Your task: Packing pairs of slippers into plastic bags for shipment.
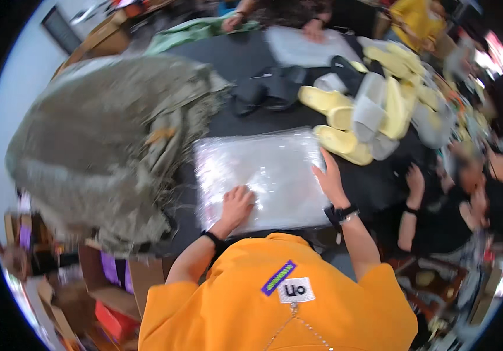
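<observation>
Plastic wrap, shiny and crinkled, covers a flat, pale packet point(260, 178) that lies on the dark table point(228, 64) right in front of the person in the orange shirt point(280, 298). The left hand point(237, 205) rests on the packet's near edge at about 7 o'clock, fingers curled down and pressing on the film; nothing is pinched in it. The right hand point(328, 178) lies flat and spread at the 3 o'clock edge, fingers apart, palm on the wrap. The packet looks light and soft, likely to sag if lifted by one corner, and the film looks slippery, so a hold under two opposite edges seems safest. At 9 o'clock, touching the packet's left side, sits a big grey-green sack point(105, 146) with frayed edges. At 1 to 2 o'clock lies a heap of yellow slippers point(345, 140) with some grey ones, just beside the far right corner. Other people's hands point(415, 181) work well apart.
</observation>
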Tool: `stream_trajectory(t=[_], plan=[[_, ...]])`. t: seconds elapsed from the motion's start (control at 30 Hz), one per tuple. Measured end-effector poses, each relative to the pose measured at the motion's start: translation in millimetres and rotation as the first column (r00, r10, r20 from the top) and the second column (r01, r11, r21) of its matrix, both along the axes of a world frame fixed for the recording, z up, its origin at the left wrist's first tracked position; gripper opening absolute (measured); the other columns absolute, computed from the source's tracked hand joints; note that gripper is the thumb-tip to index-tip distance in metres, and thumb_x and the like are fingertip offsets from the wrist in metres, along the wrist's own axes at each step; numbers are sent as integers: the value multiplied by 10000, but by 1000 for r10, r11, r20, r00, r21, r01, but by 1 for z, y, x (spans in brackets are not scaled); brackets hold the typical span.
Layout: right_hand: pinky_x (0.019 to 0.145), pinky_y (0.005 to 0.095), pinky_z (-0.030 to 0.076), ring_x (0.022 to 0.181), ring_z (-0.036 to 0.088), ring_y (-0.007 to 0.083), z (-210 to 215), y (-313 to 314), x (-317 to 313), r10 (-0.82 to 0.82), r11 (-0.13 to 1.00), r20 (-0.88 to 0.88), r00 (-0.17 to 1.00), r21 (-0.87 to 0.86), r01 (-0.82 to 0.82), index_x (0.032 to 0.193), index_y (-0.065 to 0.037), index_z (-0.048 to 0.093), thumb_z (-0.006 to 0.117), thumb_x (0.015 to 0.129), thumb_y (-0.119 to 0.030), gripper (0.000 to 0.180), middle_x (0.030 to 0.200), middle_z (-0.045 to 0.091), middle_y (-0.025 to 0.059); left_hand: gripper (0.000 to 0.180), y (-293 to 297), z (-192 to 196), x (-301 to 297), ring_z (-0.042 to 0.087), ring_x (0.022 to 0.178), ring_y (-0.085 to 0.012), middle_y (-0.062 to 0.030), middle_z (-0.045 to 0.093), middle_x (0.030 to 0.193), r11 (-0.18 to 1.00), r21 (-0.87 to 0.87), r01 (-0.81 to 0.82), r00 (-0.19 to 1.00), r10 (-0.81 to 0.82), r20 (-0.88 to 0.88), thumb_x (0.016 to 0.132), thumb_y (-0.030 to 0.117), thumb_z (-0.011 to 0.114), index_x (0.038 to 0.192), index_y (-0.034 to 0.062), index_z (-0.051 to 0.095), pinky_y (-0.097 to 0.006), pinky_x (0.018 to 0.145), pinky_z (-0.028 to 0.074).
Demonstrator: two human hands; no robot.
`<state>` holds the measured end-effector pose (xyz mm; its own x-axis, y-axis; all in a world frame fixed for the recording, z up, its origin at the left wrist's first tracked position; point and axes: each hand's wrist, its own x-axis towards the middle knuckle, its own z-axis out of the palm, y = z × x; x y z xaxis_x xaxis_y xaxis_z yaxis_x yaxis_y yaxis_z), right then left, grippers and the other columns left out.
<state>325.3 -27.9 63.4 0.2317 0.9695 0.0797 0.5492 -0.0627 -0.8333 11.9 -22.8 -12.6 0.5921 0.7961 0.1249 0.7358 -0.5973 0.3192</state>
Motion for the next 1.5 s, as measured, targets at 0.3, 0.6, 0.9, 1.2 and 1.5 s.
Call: stream_trajectory(t=[0.3, 0.6, 0.9, 1.2, 1.5], plan=[[1014, 645, -35, 1358, 86, 354, -45, -60, -99, 537, 842, 495, 683, -369, -394, 1353, -175, 379, 600, 756, -465, 700, 1450, 215, 145, 312, 45, 31, -47, 439, 1100, -293, -92, 497, 1171, 986, -7, -166, 977, 166, 132, 758, 171, 626, 1064, 154, 566, -448, 861, 372], [1004, 649, -56, 1368, 49, 344, -74, -64, -100, 563, 826, 527, 637, -374, -421, 1372, -192, 343, 518, 775, -558, 722, 1478, 150, 131, 249, 129, 72, -199, 535, 970, -346, -148, 587, 1017, 769, 202, -607, 786, 618, 13, 830, 192, 499, 1027, 58, 572, -458, 801, 428], [1011, 637, -64, 1370, 52, 333, -76, -63, -100, 554, 831, 518, 651, -395, -392, 1373, -200, 343, 525, 769, -558, 725, 1481, 151, 118, 225, 96, 97, -299, 617, 841, -336, -185, 640, 862, 953, 104, -285, 324, 197, -925, 842, 166, 479, 820, 46, 668, -460, 734, 473], [1015, 624, -77, 1374, 33, 325, -71, -63, -101, 575, 813, 496, 650, -434, -388, 1380, -191, 334, 554, 765, -526, 733, 1487, 135, 118, 492, 68, 196, -387, 455, 1127, -403, -254, 458, 1251, 252, 346, -904, 174, 954, -243, 788, 150, 546, 1239, -19, 447, -449, 955, 353], [1019, 626, -53, 1374, 42, 329, -81, -64, -100, 568, 823, 548, 615, -402, -401, 1386, -195, 321, 573, 765, -511, 741, 1491, 121, 120, 749, 71, 248, -415, 396, 1178, -430, -305, 374, 1303, 280, 162, -946, 272, 960, -72, 823, 348, 549, 1358, -44, 202, -436, 961, 346]])
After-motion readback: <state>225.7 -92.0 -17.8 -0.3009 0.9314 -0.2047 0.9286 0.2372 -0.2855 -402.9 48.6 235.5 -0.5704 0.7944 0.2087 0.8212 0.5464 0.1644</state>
